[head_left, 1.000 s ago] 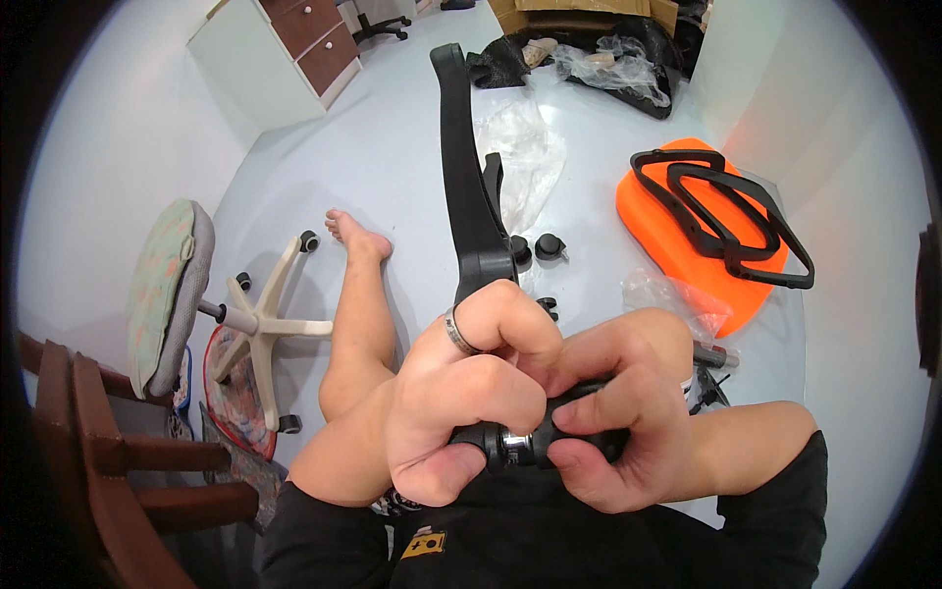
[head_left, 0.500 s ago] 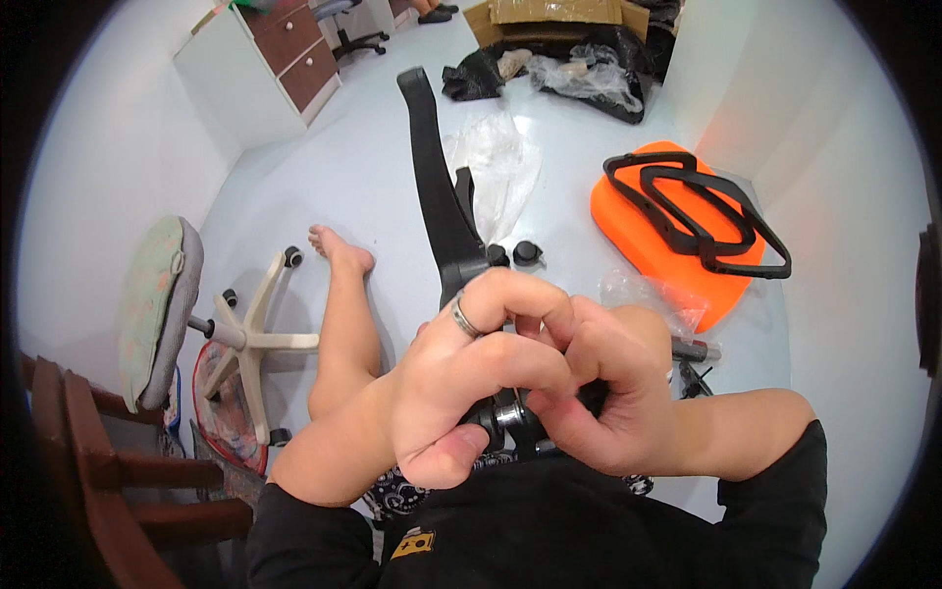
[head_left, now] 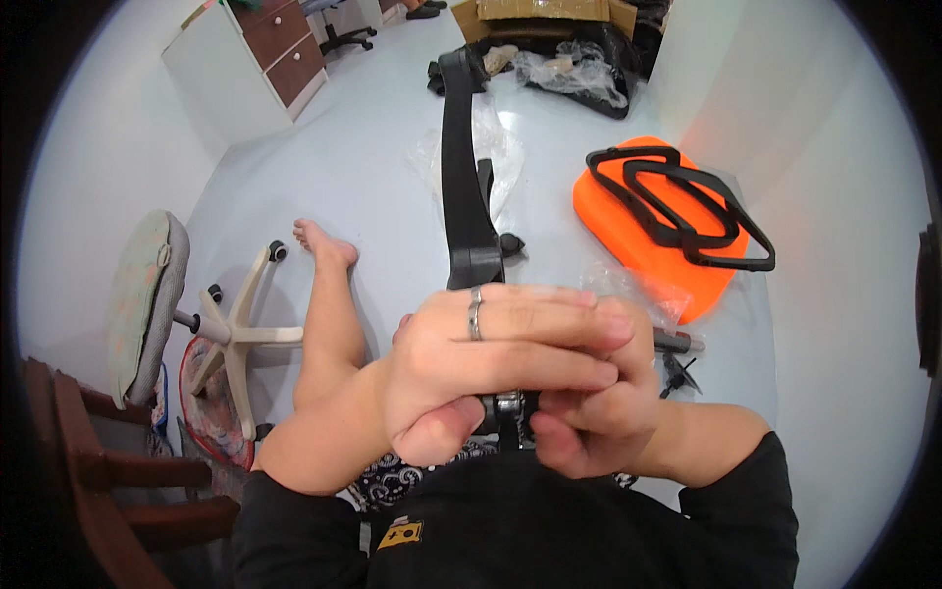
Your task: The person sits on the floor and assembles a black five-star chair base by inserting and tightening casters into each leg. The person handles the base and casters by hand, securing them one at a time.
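Observation:
My left hand [head_left: 500, 344], a ring on one finger, lies across the knuckles of my right hand [head_left: 603, 398]. Both are closed round a black caster [head_left: 487, 410], mostly hidden by the fingers, with a thumb at either side. A shiny metal collar [head_left: 508, 401] shows between the thumbs. Just below it is the near leg of a black chair base [head_left: 471, 187], which sits upright before me. One long leg of the base points away across the floor. The caster's fit in the leg cannot be made out.
On the right lies an orange cushion [head_left: 638, 250] with black armrests [head_left: 687, 211] on it. A dark cylinder [head_left: 677, 342] lies nearer. At left stand a pale swivel chair base [head_left: 235, 334] and brown wooden furniture [head_left: 78, 461]. An open carton [head_left: 549, 12] and plastic wrapping [head_left: 579, 74] are far ahead.
The chair base has swung slightly, its far leg now pointing straighter ahead. My left fingers have straightened from a curl and now lie flat over my right hand.

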